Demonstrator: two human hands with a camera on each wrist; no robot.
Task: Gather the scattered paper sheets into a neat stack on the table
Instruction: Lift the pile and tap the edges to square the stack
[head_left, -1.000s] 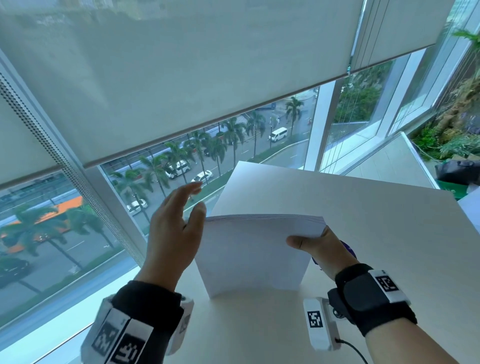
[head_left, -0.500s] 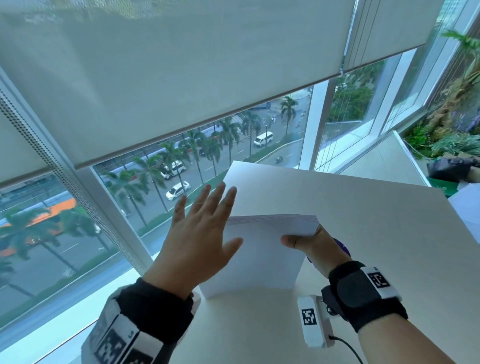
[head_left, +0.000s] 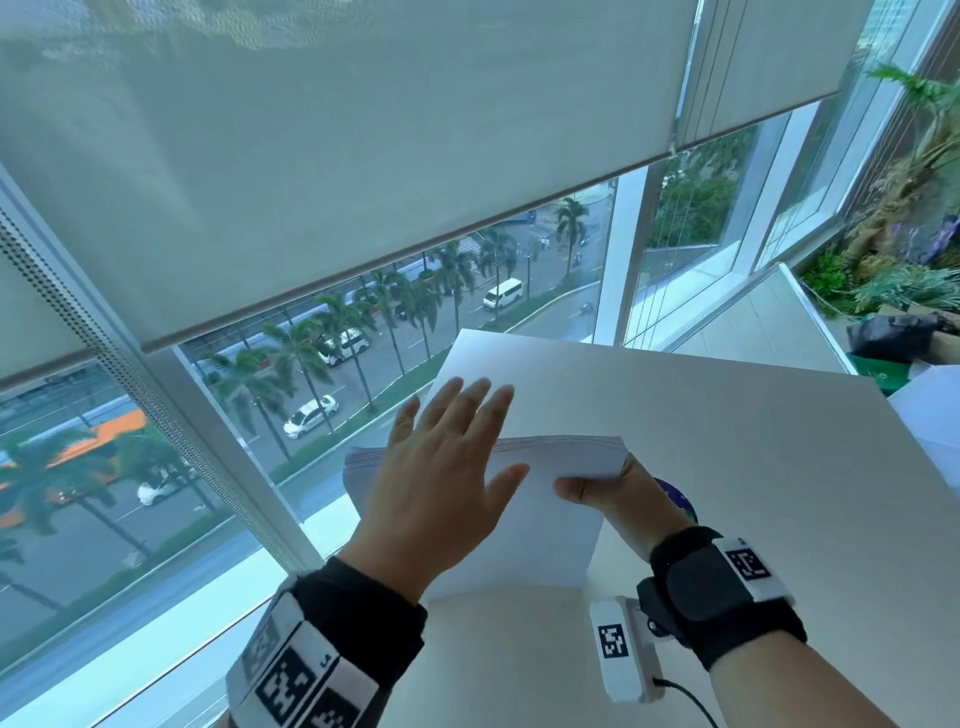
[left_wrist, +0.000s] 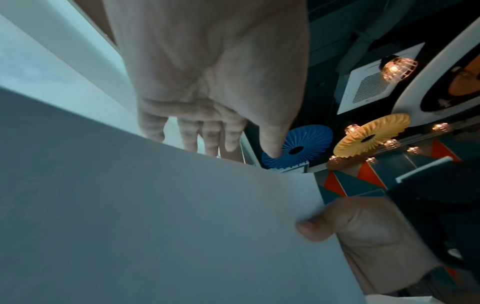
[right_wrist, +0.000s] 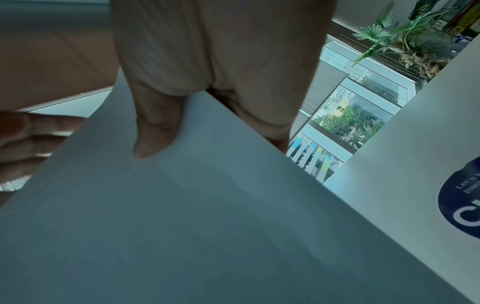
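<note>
The paper stack (head_left: 540, 519) stands upright on its lower edge on the white table (head_left: 753, 493) — right hand (head_left: 618, 499) pinches its right side, left hand (head_left: 441, 478) flat, fingers straight, near its front face and upper left edge.

White paper stack (head_left: 540, 525) upright on table (head_left: 727, 467)
</note>
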